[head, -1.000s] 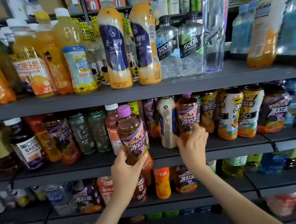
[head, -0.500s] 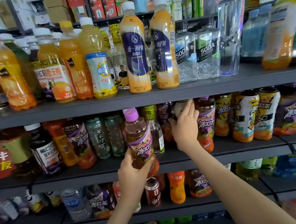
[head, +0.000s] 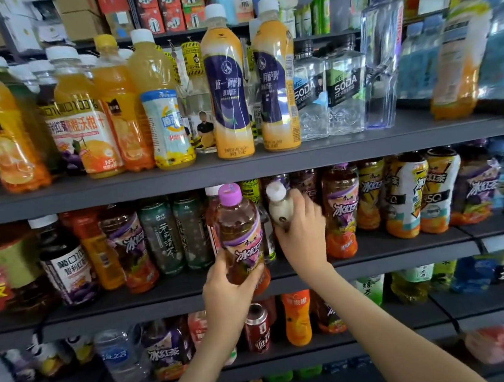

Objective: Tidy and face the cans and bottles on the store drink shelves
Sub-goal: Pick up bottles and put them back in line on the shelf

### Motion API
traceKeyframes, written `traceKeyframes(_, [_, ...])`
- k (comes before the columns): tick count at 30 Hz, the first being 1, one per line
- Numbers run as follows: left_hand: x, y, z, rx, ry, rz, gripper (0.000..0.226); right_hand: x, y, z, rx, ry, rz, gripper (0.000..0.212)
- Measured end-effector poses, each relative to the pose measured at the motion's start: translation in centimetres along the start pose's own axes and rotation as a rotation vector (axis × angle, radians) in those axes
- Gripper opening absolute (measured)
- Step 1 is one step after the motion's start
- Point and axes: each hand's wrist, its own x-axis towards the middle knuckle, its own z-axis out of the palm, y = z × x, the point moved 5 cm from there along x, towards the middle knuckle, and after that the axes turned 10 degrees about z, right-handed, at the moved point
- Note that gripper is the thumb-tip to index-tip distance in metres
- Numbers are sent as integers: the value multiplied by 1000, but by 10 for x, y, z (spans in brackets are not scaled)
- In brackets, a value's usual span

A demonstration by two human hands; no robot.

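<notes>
Head view. At the centre of the frame the left hand (head: 232, 286) grips a purple-capped tea bottle (head: 241, 235) by its lower part, fingers wrapped round the base. The bottle stands upright in front of the lip of the middle shelf (head: 376, 258); whether it rests on the lip or hangs clear cannot be told. Just right of centre the right hand (head: 305, 235) is curled round a white-capped bottle (head: 280, 209), which leans to the left with its cap near the underside of the top shelf (head: 242, 173).

The risks, as I judge them:
- The tea bottle is held low, so it is top-heavy in that grip. If it slips, it would likely drop toward the lower shelf, where a red can (head: 258, 330) stands right beneath.
- The leaning white-capped bottle could catch its cap on the top shelf if lifted out as it stands.
- The right hand sits against a brown bottle (head: 340, 212) on its right, and the row is packed tight. A sideways pull could topple that neighbour and start others going.
- Both hands are full, so neither is free to catch anything that tips.
</notes>
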Motion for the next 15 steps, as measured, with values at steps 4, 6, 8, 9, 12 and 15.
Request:
traceKeyframes(4, [-2,0,1,4,12,67,58,-24,10,-18,293,-124,-50,63])
traceKeyframes(6, [-2,4,5,12,6,93,60,-28,19,-38,404,-95,8,70])
traceKeyframes(8, [-1,11,14,7,-13,120,61,-31,27,-58,470,-78,68,79])
traceKeyframes(9, [-1,16,20,-10,-29,137,61,-32,31,-66,487,-85,96,82])
traceKeyframes(12, [1,30,46,-88,-96,150,61,-34,45,-90,529,-61,181,89])
traceKeyframes(15, [5,40,72,-105,-136,135,62,-32,57,-114,524,12,163,81])
